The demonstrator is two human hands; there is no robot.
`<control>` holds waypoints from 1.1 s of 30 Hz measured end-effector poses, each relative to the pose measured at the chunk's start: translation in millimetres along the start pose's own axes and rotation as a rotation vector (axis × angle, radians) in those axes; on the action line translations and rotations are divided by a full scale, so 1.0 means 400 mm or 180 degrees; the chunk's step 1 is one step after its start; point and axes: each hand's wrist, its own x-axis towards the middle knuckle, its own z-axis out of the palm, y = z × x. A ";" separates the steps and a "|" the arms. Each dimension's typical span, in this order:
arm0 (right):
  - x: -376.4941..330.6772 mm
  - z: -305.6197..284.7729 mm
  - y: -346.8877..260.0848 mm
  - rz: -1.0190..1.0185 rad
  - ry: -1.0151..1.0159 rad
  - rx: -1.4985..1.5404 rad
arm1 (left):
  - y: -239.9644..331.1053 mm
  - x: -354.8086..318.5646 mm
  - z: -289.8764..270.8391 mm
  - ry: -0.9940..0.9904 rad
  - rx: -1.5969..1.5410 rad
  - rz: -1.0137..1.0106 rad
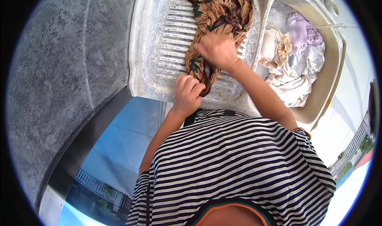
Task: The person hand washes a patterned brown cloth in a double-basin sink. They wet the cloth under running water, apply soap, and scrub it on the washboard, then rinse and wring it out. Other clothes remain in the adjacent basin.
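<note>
A bunched brown garment [199, 35] with dark green leaf shapes and dark brown trim lies lengthwise over the ridged washboard [169, 46] of a pale, worn laundry sink. My left hand [187, 94] is closed on its near end, at the washboard's front edge. My right hand [218, 50] rests on the middle of the garment, thumb toward the left. Motion smears its fingers, so whether they grip the fabric cannot be made out.
Right of the washboard, a basin [332, 78] holds white and cream cloths [292, 82] and a lilac one [304, 35]. A thin water stream [338, 25] enters from the right. A grey stone counter [59, 46] adjoins on the left.
</note>
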 end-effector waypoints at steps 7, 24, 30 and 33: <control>0.120 -0.037 0.246 -0.0099 0.0467 -0.0747 | -0.001 -0.038 -0.010 -0.0144 0.0026 -0.0012; 0.205 -0.055 0.229 0.0896 0.0583 -0.0891 | -0.016 0.001 0.000 -0.0202 0.0193 -0.0027; -0.083 0.053 -0.145 -0.0242 -0.0044 0.0417 | -0.019 0.122 0.026 0.0675 -0.0067 -0.0047; -0.021 0.004 -0.025 -0.0397 -0.0069 0.0207 | -0.038 0.168 0.066 0.0460 0.0155 0.0190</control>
